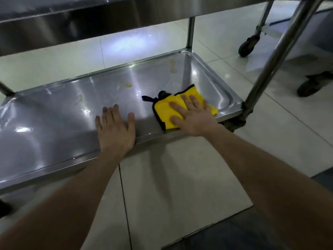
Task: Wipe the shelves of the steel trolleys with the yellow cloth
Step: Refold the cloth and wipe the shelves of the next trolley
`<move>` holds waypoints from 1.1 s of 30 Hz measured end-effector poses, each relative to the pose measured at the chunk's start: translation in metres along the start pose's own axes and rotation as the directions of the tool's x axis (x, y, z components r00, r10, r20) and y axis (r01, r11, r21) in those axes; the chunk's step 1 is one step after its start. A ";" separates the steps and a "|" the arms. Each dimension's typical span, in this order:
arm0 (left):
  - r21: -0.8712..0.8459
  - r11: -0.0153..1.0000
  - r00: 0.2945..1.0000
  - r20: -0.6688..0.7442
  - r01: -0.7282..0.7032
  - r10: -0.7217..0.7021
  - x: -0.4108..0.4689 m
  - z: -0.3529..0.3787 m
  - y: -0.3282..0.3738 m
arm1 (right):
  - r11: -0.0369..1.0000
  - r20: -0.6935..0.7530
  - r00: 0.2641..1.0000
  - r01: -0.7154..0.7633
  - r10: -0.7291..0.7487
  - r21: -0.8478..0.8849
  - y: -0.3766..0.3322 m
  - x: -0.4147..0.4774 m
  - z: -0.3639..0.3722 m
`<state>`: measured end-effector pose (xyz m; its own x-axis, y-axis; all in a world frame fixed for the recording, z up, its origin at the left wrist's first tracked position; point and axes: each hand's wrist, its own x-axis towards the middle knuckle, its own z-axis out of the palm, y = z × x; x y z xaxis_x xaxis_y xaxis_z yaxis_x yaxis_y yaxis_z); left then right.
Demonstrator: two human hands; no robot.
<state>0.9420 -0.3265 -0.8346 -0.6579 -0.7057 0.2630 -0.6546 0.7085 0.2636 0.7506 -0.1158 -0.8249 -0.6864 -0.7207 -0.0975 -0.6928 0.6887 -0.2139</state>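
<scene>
- Cloth [170, 110], yellow with dark edging, lies folded on the bottom shelf [63, 112] near its right end, close to the front rim.
- Right hand [193, 117] lies flat on the cloth, fingers spread, palm down; pressing rather than gripping. Heel of the hand reaches over the front rim.
- Dark loop [153, 98] of the cloth sticks out at the cloth's far left corner, lying on the steel.
- Left hand [115, 129] rests flat and empty on the bare shelf, fingers spread, left of the cloth and apart from it; wrist crosses the front rim.
- Both forearms bare, reaching in from the lower edge of view.
- Shelf is a shallow steel tray with raised rim and rounded corners. Yellowish stain [128, 85] behind the hands, mid-shelf; a second, fainter stain [173, 66] toward the far right corner.
- Upper shelf [54, 20] of the same trolley overhangs at the top of view.
- Right front post [277, 56] rises tilted from the shelf's near right corner.
- Floor [180, 177] is pale glossy tile.
- Castor [247, 46] of another trolley stands on the tiles at upper right, well apart.
</scene>
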 end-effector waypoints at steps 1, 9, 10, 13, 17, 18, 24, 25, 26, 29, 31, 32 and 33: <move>0.001 1.000 1.000 0.000 -0.003 0.003 0.000 0.000 0.000 | 0.998 0.007 0.998 -0.055 0.055 -0.012 0.026 0.003 -0.007; 0.024 1.000 1.000 -0.021 -0.015 0.016 -0.010 -0.002 0.007 | 0.947 -0.033 0.948 -0.318 0.317 -0.039 0.051 0.071 -0.019; 0.023 1.000 1.000 -0.008 -0.014 0.014 -0.010 -0.002 0.008 | 0.952 -0.030 0.953 -0.304 0.303 -0.038 0.031 0.081 -0.019; 0.011 1.000 1.000 -0.005 -0.012 0.012 -0.010 -0.004 0.006 | 0.988 0.018 0.991 -0.134 0.136 -0.079 -0.039 0.096 -0.009; -0.032 0.999 1.000 -0.018 -0.010 0.010 -0.012 -0.004 0.006 | 0.988 0.057 0.990 0.130 -0.126 -0.081 -0.095 0.079 0.011; -0.041 0.999 1.000 -0.026 -0.009 0.008 -0.013 -0.004 0.004 | 0.981 0.060 0.983 0.176 -0.172 -0.078 -0.092 0.073 0.012; -0.083 0.997 0.999 -0.037 -0.005 0.002 -0.010 0.001 -0.001 | 0.975 0.083 0.974 0.214 -0.210 -0.052 0.010 0.028 -0.008; -0.082 0.997 0.999 -0.040 -0.003 0.000 -0.010 0.000 -0.001 | 0.985 0.081 0.984 0.162 -0.158 -0.052 0.034 0.021 -0.013; -0.077 0.997 0.999 -0.046 -0.006 0.002 -0.011 0.000 0.000 | 0.993 0.077 0.992 0.100 -0.096 -0.056 0.057 0.017 -0.019; -0.054 0.998 0.998 -0.060 -0.027 0.024 -0.013 -0.004 0.004 | 0.993 0.075 0.995 -0.061 0.068 -0.097 0.102 0.023 -0.031; -0.037 0.999 0.998 -0.062 -0.035 0.033 -0.016 -0.007 0.007 | 0.987 0.061 0.990 -0.122 0.129 -0.104 0.103 0.042 -0.031; -0.035 0.999 0.998 -0.057 -0.037 0.035 -0.017 -0.008 0.009 | 0.983 0.044 0.986 -0.156 0.161 -0.100 0.097 0.053 -0.030; -0.035 0.999 0.998 -0.054 -0.041 0.039 -0.018 -0.009 0.010 | 0.977 0.024 0.981 -0.189 0.192 -0.098 0.089 0.067 -0.029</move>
<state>0.9505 -0.3062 -0.8284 -0.6620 -0.6762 0.3234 -0.6132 0.7367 0.2852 0.6371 -0.1004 -0.8222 -0.8012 -0.5765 -0.1602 -0.5688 0.8169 -0.0952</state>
